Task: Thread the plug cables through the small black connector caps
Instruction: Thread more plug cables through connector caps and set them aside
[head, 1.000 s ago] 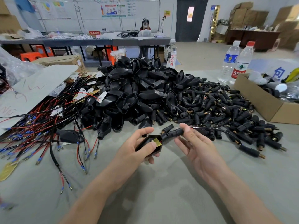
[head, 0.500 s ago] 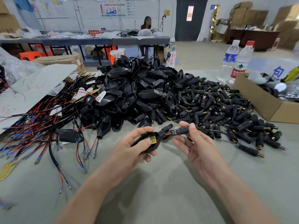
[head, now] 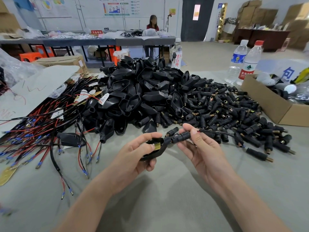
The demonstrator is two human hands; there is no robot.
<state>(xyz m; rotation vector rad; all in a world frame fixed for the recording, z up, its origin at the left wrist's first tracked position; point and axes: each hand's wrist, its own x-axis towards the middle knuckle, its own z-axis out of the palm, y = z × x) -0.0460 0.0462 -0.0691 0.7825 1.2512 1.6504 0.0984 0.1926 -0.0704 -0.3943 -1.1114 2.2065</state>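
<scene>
At centre of the tabletop (head: 167, 190), the right hand (head: 205, 153) fingers (head: 194, 132) pinch a small ribbed connector cap (head: 182, 136) btwn fingertips & thumb, palm turned up. A cable (head: 217, 132) runs out of the cap's right end, red core showing, & trails off toward the cap heap (head: 234, 113). The cap's left end touches the neck of a black plug shell (head: 158, 152), which the left hand (head: 133, 158) grips w/ thumb by a brass tab & the other fingers curled under.

Step, as I read it: the cap is already on the cable & is being seated against the shell neck. Whether the wires are fully through, can't tell. Next move prob. needs a straight push along the cable line, w/ the left hand holding the shell steady.

Room: bare tabletop on the near side, plenty of space to draw the hands back. Far side is tight: a stray cap (head: 171, 131) just behind the fingers, w/ the cap heap & shell heap (head: 142, 91) near. Loose wire bundle (head: 41, 131) lies to the left, cardboard box (head: 267, 104) well apart on the right. Near tabletop edge not in view.
</scene>
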